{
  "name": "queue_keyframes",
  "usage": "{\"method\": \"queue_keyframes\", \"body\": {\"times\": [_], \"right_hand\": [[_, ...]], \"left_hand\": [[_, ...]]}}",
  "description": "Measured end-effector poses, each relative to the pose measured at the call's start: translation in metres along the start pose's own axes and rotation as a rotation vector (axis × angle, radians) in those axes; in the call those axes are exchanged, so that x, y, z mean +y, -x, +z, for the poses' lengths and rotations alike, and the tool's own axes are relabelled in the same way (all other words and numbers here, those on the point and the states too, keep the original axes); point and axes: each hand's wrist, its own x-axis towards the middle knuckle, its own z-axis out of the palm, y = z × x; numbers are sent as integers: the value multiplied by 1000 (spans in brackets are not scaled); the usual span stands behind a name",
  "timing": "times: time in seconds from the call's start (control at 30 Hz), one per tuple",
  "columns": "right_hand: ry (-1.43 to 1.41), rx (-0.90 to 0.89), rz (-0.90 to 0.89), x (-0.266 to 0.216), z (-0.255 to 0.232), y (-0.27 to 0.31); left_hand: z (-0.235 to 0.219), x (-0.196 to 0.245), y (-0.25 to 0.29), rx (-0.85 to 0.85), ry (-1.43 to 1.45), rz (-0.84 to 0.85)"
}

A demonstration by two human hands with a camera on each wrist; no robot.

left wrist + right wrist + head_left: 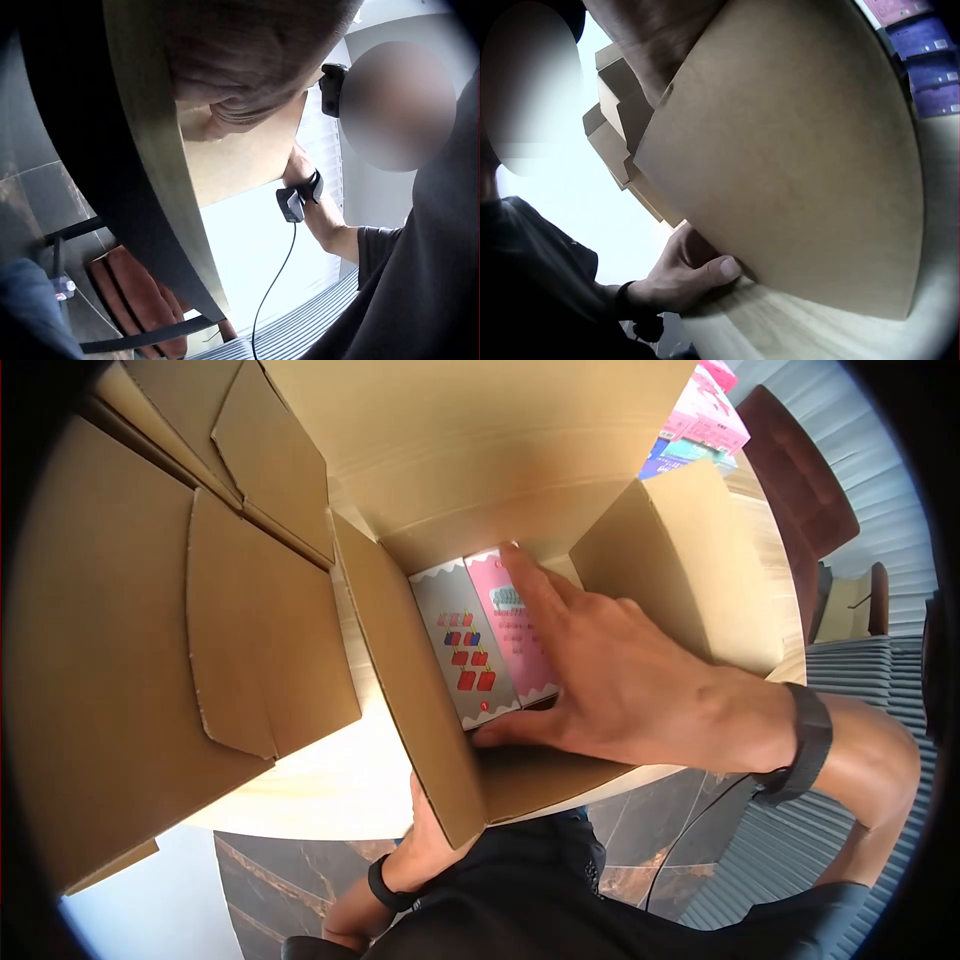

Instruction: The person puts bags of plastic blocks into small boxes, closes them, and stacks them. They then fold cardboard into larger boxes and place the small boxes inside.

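An upright brown cardboard carton (405, 690) stands with its top flaps spread. In the head view, a grey printed box (450, 650) and a pink printed box (515, 635) lie side by side inside it. My right hand (640, 670) reaches in from the right and grips this pair, index fingertip at the pink box's far edge, thumb at the grey box's near end. Its other fingers are hidden. Low at the carton's near left corner, my left hand (682, 274) presses against the outside, thumb stretched along the lower edge in the right wrist view.
More cardboard cartons (120, 620) crowd the left side. Pink and blue packages (705, 415) are stacked behind the right flap. The wooden table (320, 790) curves along the near side, with a dark red chair (800, 455) beyond it. A cable (274, 296) hangs from the right wrist.
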Motion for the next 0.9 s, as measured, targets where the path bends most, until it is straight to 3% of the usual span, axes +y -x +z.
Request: {"method": "queue_keyframes", "body": {"times": [0.13,0.17,0.27,0.33,0.67,0.73,0.77,0.83,0.9], "right_hand": [[-162,-55,230,-7,-8,-5],[-156,-40,224,-5,-3,0],[113,86,13,-6,8,7],[-3,-30,62,-6,-2,3],[-24,118,-21,0,6,-1],[-123,-14,200,-11,-2,-2],[-123,-8,195,-13,-1,-2],[-39,140,302,-17,2,-3],[-23,113,368,-25,-5,-3]], "left_hand": [[9,-1,-7,80,-196,43],[12,2,-11,132,-324,81],[7,8,-13,230,-26,-43],[4,10,-15,168,104,-46],[7,13,-21,252,91,66],[4,18,-27,239,249,93],[-2,31,-29,240,244,99],[-19,61,-37,383,66,267],[-22,62,-49,373,146,200]]}}
